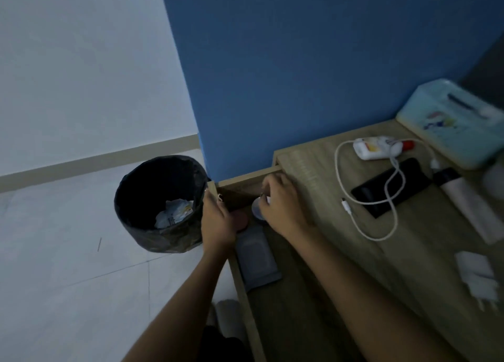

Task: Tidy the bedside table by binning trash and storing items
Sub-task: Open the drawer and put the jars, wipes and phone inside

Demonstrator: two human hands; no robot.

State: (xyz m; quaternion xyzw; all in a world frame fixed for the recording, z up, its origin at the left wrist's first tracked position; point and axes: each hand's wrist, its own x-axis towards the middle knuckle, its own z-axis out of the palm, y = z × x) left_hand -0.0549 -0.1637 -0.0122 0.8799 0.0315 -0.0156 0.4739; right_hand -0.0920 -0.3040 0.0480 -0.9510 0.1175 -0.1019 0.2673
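Observation:
The wooden bedside table's drawer [246, 301] stands pulled out toward the left. My left hand [218, 217] curls over the drawer's front edge near its far corner. My right hand [282, 203] reaches into the drawer, its fingertips pinched on something small and blurred above a pale round container [257, 211]. A reddish round thing [242, 221] and a dark grey flat pack [256, 255] lie in the drawer. A black-lined bin [161, 203] stands on the floor left of the drawer, with crumpled paper [174, 210] inside.
On the table top [313, 176] lie a black phone [409, 176], a white cable [354, 220], a white tube with a red cap [376, 149], a teal tissue box [458, 124], a black-capped bottle [463, 201] and a white plug [477, 274]. A blue wall stands behind.

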